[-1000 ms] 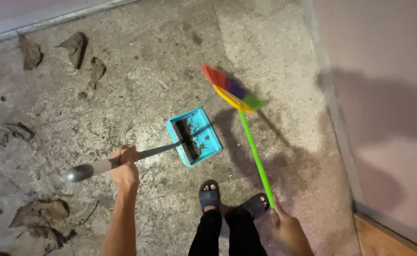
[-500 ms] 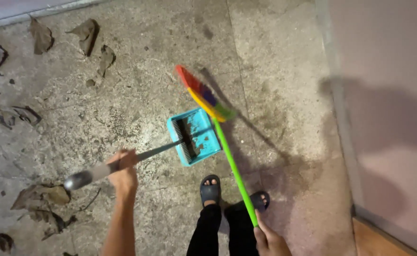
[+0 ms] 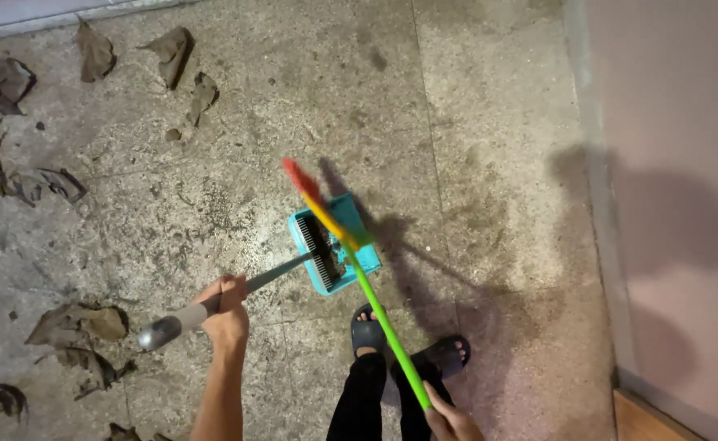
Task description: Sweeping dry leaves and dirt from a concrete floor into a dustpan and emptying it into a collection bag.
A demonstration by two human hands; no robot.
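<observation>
My left hand (image 3: 226, 309) grips the grey metal handle (image 3: 195, 312) of a blue dustpan (image 3: 332, 244) that rests on the concrete floor ahead of my feet. My right hand (image 3: 450, 420), at the bottom edge, holds the bright green stick (image 3: 383, 325) of a broom. The broom's multicoloured bristle head (image 3: 316, 202) hangs over the dustpan, its red tip pointing up and left. The dustpan holds some dark dirt.
Dry brown leaves lie scattered at the upper left (image 3: 171, 53) and lower left (image 3: 77, 327). My feet in dark sandals (image 3: 367, 331) stand just behind the dustpan. A pinkish wall (image 3: 677, 204) runs along the right.
The broom head has swung leftward and down, from beside the dustpan to over it. My left hand and the dustpan handle shifted slightly right and lower in the frame.
</observation>
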